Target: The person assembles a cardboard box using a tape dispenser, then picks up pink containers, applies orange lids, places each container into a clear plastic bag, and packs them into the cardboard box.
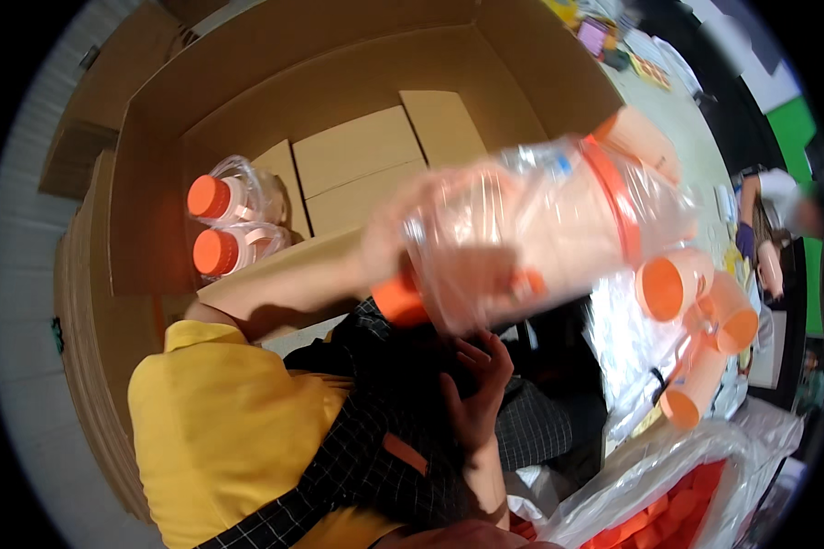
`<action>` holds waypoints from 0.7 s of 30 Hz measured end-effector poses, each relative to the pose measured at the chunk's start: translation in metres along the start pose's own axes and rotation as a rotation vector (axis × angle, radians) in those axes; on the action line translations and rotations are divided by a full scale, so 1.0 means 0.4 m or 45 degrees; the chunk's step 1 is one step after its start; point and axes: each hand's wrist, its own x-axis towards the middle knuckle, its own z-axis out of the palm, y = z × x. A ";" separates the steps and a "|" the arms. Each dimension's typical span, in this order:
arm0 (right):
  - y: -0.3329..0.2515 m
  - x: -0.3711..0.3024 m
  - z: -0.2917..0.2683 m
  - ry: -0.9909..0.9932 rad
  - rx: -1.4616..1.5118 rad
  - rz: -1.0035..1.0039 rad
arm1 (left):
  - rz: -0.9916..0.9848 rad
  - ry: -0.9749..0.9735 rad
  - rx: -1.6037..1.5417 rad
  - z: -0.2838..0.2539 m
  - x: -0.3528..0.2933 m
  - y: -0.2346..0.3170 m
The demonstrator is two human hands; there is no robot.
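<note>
Two bagged jugs (239, 249) stood in the carton (540, 50), with a third in the left hand (399, 224)

In the head view, both packed jugs, orange-lidded, were just inside the carton's left wall. Flat cardboard panels (362, 151) lay farther in. By that count the packing looked early. The left hand, blurred, grasped the third jug (549, 229), peach and clear-bagged, tilted outside the carton's near right corner. The right hand (478, 393) sat below it, fingers loosely spread, seemingly holding nothing; whether it touched the bag could not be told.

Apparently left to do were four open bottle bodies (679, 279) along the bench (666, 102), beside crumpled clear plastic (624, 348). A sack of orange lids (659, 514) stood at the bench's near end.

The carton's near flap (325, 265) rose between the wearer and the packed jugs, and the held bag hid part of the bench's left edge. Beyond the right edge, a co-worker (780, 197) handled another peach bottle (771, 270).
</note>
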 end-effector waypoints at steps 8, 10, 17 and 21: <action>0.076 -0.032 -0.019 0.195 -0.061 0.141 | 0.203 -1.023 2.025 -0.760 0.173 -0.158; 0.113 -0.084 -0.023 0.261 -0.030 0.221 | 0.074 -1.449 2.322 -0.895 0.109 -0.281; 0.107 -0.113 -0.003 0.382 -0.057 0.472 | -0.670 -1.497 2.320 -1.161 -0.216 -0.562; 0.093 -0.084 -0.033 0.380 -0.204 0.485 | -0.941 -1.837 2.200 -1.059 -0.142 -0.637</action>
